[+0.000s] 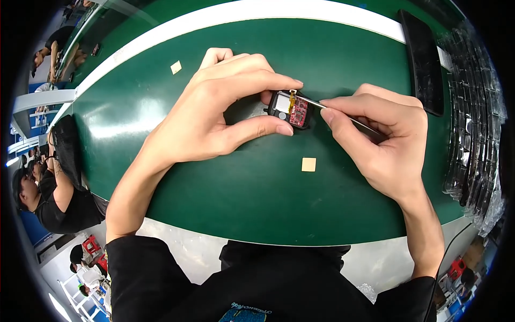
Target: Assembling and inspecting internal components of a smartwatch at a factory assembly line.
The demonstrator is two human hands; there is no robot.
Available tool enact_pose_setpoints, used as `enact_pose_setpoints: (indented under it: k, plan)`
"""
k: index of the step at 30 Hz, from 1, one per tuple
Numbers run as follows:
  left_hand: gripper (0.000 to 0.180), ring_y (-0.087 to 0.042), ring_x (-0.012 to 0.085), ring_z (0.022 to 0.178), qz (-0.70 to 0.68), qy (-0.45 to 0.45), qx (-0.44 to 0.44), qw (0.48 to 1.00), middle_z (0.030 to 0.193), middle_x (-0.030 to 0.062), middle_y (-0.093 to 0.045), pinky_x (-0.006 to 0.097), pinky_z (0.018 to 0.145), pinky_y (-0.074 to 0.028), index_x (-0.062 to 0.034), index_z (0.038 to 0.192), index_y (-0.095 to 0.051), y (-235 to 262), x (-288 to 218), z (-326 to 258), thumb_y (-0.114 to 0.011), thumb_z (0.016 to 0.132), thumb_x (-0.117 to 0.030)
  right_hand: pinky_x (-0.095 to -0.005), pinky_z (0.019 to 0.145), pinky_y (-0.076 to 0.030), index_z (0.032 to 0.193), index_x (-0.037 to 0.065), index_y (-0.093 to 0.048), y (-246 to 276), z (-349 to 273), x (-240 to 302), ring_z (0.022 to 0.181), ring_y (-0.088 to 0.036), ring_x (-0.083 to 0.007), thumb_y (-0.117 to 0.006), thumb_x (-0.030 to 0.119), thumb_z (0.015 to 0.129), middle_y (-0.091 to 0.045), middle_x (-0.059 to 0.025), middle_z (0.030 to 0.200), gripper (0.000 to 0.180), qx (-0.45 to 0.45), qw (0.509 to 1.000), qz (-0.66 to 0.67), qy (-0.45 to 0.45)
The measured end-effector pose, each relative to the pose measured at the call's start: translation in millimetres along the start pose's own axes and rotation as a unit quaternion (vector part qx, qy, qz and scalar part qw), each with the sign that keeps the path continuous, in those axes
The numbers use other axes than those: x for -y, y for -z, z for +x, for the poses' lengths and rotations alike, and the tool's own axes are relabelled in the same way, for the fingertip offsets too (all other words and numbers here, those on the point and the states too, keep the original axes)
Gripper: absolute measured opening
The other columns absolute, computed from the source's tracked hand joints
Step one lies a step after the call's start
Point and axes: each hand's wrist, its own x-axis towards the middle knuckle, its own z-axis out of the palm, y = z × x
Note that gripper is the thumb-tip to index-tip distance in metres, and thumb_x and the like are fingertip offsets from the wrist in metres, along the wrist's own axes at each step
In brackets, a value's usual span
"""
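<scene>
A small black device casing [273, 110] lies open-faced over the green mat, showing a red circuit board [298, 114], a silvery rectangular part [282, 102] and a yellow strip [292, 103]. My left hand [225, 102] grips this casing by its edges, thumb at the near side and forefinger at the far side. In my right hand [386, 129] is a pair of thin metal tweezers [343, 115], pinched between thumb and forefinger. Their tip reaches the upper part of the device, by the top end of the yellow strip. The palm side of the right hand is partly hidden.
Two small cream squares lie on the green table: one square [308, 164] near me, another square [176, 67] farther left. At the right stand a black tray [421, 61] and stacked clear plastic trays [472, 123]. A white rail [257, 11] crosses the far side. Other people sit at left.
</scene>
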Motion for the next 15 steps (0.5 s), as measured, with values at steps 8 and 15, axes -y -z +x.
enact_pose_setpoints:
  k: [8, 15]
  plan:
    - [0.06, -0.057, 0.0201, 0.085, 0.005, 0.0, 0.011, 1.0, 0.097, 0.0046, -0.071, 0.035, 0.088, -0.037, -0.006, 0.129, -0.081, 2.4, -0.8, 0.7, -0.097, 0.075, -0.026, -0.0226, 0.052, -0.031, 0.101, -0.004, -0.085, -2.4, 0.6, 1.9, 0.058, -0.05, -0.0023, -0.083, -0.006, 0.09, -0.064, -0.0003, 0.069, 0.011, -0.001, 1.0, -0.008, -0.009]
    - [0.059, -0.045, 0.016, 0.082, -0.025, 0.06, 0.001, 0.998, 0.098, 0.0008, -0.07, 0.032, 0.08, -0.037, -0.0069, 0.129, -0.079, 0.9, -6.2, -0.2, -0.098, 0.074, -0.021, -0.023, 0.051, -0.03, 0.102, -0.004, -0.085, -2.0, -0.9, -2.4, 0.057, -0.048, -0.0024, -0.084, -0.007, 0.088, -0.063, -0.0003, 0.069, 0.015, -0.015, 1.0, 0.001, 0.011]
